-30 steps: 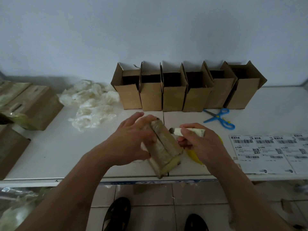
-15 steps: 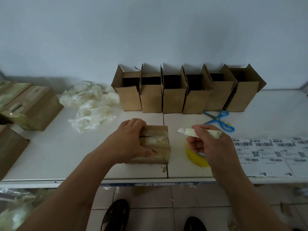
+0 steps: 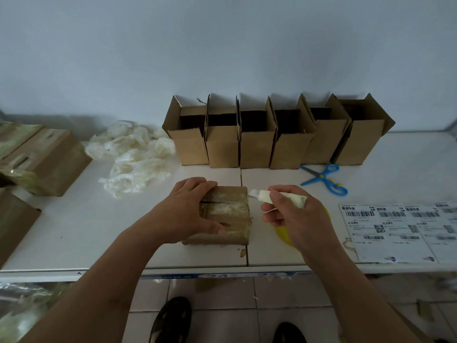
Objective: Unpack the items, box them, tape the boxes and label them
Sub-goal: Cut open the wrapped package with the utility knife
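- small brown cardboard box wrapped in clear tape lies on the white desk, centre frame, near the front edge; its seam slit runs left-right across the top
- left hand grips the box from its left side — fingers curled over the far top edge, thumb on the near face
- right hand is closed round a pale taped-up cutter, just right of the box; the tip points left and sits at the seam's right end, contact not certain
- likely next: draw the cutter left along the seam, toward the left hand's fingers — slip risk
- yellow tape roll is mostly hidden under the right hand
- row of six open upright cardboard boxes at upper centre, blue-handled scissors just below them at right, white label sheets right edge
- bare desk between box and row gives working room
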